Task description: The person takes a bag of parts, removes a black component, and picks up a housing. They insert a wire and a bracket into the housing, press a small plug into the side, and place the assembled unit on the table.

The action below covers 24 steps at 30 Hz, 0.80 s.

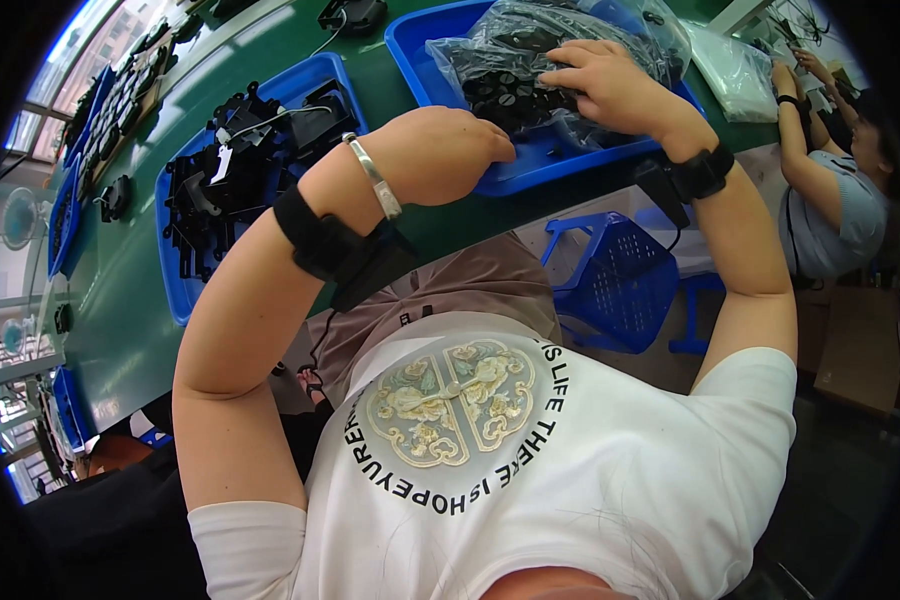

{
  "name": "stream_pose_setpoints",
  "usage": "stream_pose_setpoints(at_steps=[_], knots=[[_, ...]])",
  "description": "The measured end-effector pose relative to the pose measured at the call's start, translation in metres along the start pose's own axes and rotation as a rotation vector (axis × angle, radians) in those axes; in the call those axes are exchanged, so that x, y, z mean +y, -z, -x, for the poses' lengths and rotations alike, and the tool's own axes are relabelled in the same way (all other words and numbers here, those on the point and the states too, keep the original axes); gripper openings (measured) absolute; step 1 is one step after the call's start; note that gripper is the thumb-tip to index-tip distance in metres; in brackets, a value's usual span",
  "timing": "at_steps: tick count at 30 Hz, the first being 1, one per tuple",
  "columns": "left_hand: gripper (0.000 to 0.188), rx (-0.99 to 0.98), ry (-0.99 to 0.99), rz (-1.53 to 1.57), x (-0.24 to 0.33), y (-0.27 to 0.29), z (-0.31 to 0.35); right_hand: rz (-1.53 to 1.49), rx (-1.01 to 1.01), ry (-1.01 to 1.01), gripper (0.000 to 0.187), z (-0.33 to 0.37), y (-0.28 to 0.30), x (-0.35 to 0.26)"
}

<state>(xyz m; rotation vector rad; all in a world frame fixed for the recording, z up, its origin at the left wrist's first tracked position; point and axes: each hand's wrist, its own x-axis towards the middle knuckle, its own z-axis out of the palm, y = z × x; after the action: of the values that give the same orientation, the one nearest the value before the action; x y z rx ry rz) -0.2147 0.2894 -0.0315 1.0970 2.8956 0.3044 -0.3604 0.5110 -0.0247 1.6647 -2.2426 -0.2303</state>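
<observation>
My left hand (435,152) is closed over the near left rim of a blue tray (545,176), its fingertips curled down inside; what they hold, if anything, is hidden. Above the same tray, my right hand (615,88) is open, its fingers stretched over a clear plastic bag (475,45). Small black round parts (510,98) lie in and about the bag's mouth, beneath the right fingers. To the left of my left hand, a second blue tray (175,290) holds a heap of black plastic housings (235,165), some with wires.
A green table (110,310) runs under both trays. Farther left stand rows of black parts (120,105) and one loose black part (115,198). White plastic bags (735,75) lie at right, near another person (835,205). A blue chair (615,280) stands below the table edge.
</observation>
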Motion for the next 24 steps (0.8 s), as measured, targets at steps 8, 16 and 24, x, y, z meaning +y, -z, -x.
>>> stream_pose_setpoints(at_steps=[8,16,24], knots=[[0.013,0.209,0.155,0.134,0.038,0.017,0.060,-0.478,0.301,-0.044,0.029,-0.003,0.029,-0.050],[0.007,0.702,0.562,0.240,0.050,0.016,0.147,-0.911,0.234,-0.251,0.021,0.003,0.028,-0.084],[0.007,1.032,0.885,0.363,0.036,0.011,0.167,-0.858,0.286,-0.057,0.018,-0.047,0.039,-0.105]])
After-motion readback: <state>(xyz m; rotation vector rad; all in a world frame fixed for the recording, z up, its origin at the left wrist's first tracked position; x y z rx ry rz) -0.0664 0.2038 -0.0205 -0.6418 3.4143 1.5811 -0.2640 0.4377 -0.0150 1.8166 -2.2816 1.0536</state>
